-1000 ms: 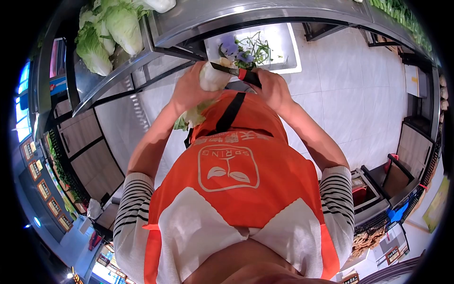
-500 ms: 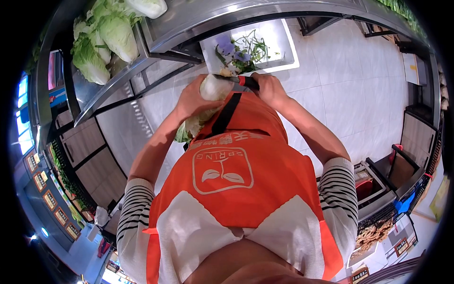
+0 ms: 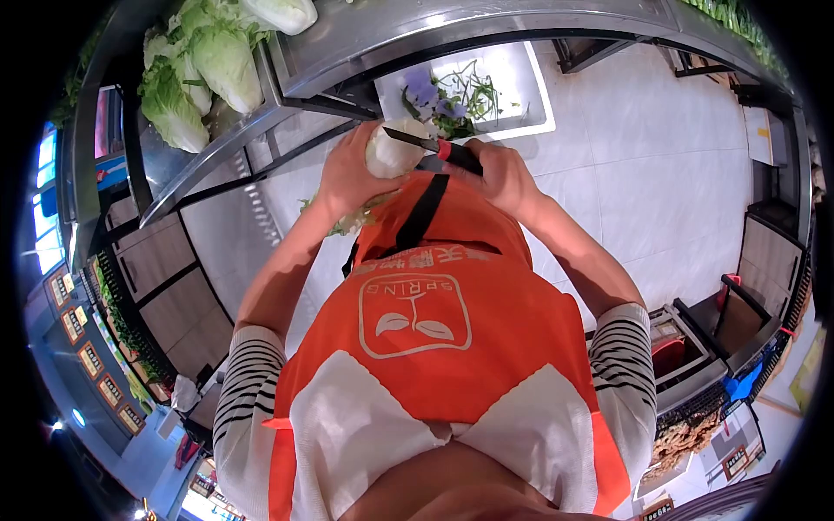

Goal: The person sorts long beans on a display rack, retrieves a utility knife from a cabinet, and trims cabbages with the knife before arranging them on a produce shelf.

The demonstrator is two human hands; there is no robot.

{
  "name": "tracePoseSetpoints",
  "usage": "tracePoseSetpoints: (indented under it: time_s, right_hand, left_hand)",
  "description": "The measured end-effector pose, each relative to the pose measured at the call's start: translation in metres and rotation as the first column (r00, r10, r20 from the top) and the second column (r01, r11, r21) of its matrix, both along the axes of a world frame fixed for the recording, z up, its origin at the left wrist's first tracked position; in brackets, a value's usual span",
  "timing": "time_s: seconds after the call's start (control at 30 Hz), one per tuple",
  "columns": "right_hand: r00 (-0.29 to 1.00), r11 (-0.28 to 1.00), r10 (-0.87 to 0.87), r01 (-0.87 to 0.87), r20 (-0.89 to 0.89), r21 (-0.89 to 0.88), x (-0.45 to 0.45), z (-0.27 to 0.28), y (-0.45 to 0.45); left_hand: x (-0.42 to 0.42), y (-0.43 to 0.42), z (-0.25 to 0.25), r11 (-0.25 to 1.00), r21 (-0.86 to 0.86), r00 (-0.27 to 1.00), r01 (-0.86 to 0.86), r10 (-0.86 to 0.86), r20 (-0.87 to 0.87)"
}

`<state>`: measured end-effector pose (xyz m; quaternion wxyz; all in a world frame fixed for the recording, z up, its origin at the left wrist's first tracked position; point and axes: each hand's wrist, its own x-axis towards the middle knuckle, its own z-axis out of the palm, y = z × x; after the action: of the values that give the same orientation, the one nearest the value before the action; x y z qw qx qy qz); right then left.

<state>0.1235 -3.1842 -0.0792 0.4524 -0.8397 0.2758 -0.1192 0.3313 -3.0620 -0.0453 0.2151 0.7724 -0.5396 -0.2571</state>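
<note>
My left hand point(image 3: 347, 169) is wrapped round a napa cabbage point(image 3: 395, 154), its white base end turned up and its leafy end hanging down near my apron. My right hand point(image 3: 502, 174) grips a knife point(image 3: 460, 154) by its black and red handle. The dark blade lies across the cabbage's white base, seemingly touching it. Below and beyond both hands is a white bin point(image 3: 546, 117) on the floor, with green trimmings and purple-blue pieces in it.
A steel counter point(image 3: 382, 39) runs along the far side, its edge just beyond the bin. Several napa cabbages point(image 3: 221, 65) lie in a steel tray at the upper left. Shelving point(image 3: 769, 269) stands at the right. My orange apron point(image 3: 434, 330) is close under my hands.
The knife blade has come up from the cabbage's far edge and now lies over its base. A pale trimmed piece near the blade is no longer visible. The view has shifted slightly.
</note>
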Motion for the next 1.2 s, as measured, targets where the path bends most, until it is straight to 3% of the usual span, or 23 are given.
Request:
tracePoseSetpoints:
  time_s: [0.17, 0.27, 0.37, 0.47, 0.7, 0.87, 0.97, 1.07, 1.2]
  right_hand:
    - [0.999, 1.0, 0.003, -0.003, -0.042, -0.014, 0.002, -0.001, 0.005]
    - [1.0, 0.993, 0.004, -0.006, -0.017, -0.119, 0.003, -0.008, 0.006]
    - [0.998, 0.996, 0.02, -0.026, -0.066, -0.091, 0.003, -0.008, 0.005]
    - [0.998, 0.976, 0.057, -0.063, -0.034, -0.209, 0.001, -0.02, 0.004]
    - [0.998, 0.993, 0.032, -0.037, -0.048, -0.109, 0.0, -0.024, 0.001]
    - [0.999, 0.998, -0.051, 0.051, -0.001, -0.028, 0.006, -0.037, -0.001]
    - [0.997, 0.999, -0.045, 0.044, 0.059, 0.02, 0.008, -0.04, -0.002]
    - [0.999, 0.999, 0.021, -0.02, 0.034, -0.043, -0.001, -0.058, -0.009]
    - [0.901, 0.997, -0.069, 0.048, -0.428, -0.061, -0.023, -0.103, -0.025]
  left_hand:
    - [-0.002, 0.002, 0.001, 1.0, -0.02, 1.0, 0.007, -0.007, 0.005]
    - [-0.002, 0.005, 0.0, 1.0, -0.008, 1.0, 0.005, -0.005, 0.02]
    - [0.0, 0.01, -0.007, 1.0, 0.002, 1.0, 0.012, -0.012, 0.027]
    - [0.0, 0.012, -0.009, 1.0, 0.008, 1.0, 0.006, -0.006, 0.027]
    - [-0.002, 0.014, -0.006, 0.999, 0.04, 1.0, -0.01, 0.009, 0.027]
    - [-0.004, 0.012, -0.015, 0.994, 0.095, 0.992, -0.056, 0.066, -0.112]
    - [-0.001, 0.013, -0.016, 0.992, 0.12, 0.976, -0.048, 0.072, -0.206]
    - [0.004, 0.016, -0.019, 0.992, 0.124, 0.966, -0.007, 0.039, -0.256]
    - [0.0, 0.019, -0.017, 1.0, -0.014, 0.949, -0.002, -0.003, -0.316]
